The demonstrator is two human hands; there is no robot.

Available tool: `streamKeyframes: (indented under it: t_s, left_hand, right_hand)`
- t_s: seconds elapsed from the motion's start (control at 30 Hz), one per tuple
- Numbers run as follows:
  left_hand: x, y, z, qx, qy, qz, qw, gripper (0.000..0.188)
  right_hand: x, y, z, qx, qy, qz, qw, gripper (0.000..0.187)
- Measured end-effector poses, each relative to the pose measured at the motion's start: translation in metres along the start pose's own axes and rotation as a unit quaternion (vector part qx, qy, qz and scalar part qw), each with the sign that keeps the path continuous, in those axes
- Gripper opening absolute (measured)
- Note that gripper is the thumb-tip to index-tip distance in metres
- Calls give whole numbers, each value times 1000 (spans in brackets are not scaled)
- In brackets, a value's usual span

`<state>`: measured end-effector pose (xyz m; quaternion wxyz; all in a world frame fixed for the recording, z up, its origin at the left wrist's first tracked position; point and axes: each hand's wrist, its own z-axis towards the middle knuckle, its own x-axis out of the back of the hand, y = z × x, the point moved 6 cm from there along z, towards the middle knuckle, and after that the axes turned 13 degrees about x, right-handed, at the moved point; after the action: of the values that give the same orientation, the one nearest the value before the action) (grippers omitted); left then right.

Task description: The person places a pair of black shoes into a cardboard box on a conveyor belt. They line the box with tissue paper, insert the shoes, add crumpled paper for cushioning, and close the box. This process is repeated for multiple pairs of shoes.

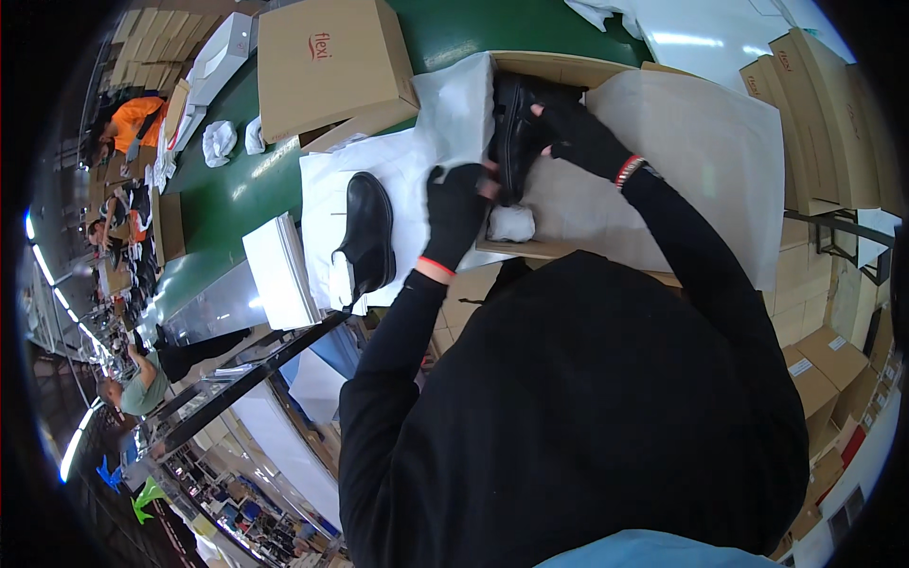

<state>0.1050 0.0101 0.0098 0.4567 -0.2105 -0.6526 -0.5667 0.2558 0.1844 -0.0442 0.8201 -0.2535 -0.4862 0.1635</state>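
Note:
A black shoe (pixel 512 142) lies on its side along the left end of an open cardboard shoebox (pixel 544 250) lined with pale tissue paper (pixel 701 142). My right hand (pixel 589 140), in a black fingerless glove, is closed on this shoe from the right. My left hand (pixel 458 206), gloved the same way, is at the box's left edge by the shoe; its fingers are smeared by motion. A second black shoe (pixel 367 232) rests on white paper sheets (pixel 322 189) to the left. A wad of white paper (pixel 511 224) sits in the box's near left corner.
A closed cardboard shoebox (pixel 331 66) stands on the green table (pixel 445 33) at the back left. Crumpled paper balls (pixel 219 142) lie beside it. A stack of white sheets (pixel 280 270) is at the near left. More boxes (pixel 819 123) stand at right. Other people (pixel 142 123) work at far left.

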Motion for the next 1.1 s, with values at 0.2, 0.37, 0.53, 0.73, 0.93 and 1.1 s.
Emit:
streamKeyframes:
  t_s: [0.2, 0.37, 0.53, 0.73, 0.93, 1.1]
  left_hand:
    - [-20, -165, -47, 158, 101, 329, 925, 60]
    - [28, -97, -18, 155, 73, 23, 985, 36]
    - [26, 71, -31, -52, -72, -197, 976, 56]
    - [-80, 138, -62, -242, -264, -221, 907, 45]
    - [-11, 78, -50, -26, -238, -269, 933, 33]
    - [25, -2, -77, 179, -161, -355, 904, 18]
  right_hand:
    - [105, -26, -39, -73, 81, -36, 993, 53]
    - [182, -37, -56, -123, 109, -157, 974, 49]
    - [177, -147, 53, 18, 114, 105, 988, 46]
    - [35, -222, 92, 254, -88, 36, 963, 69]
    - [34, -13, -13, -225, -416, -386, 792, 123]
    - [15, -6, -22, -108, -358, -356, 856, 124]
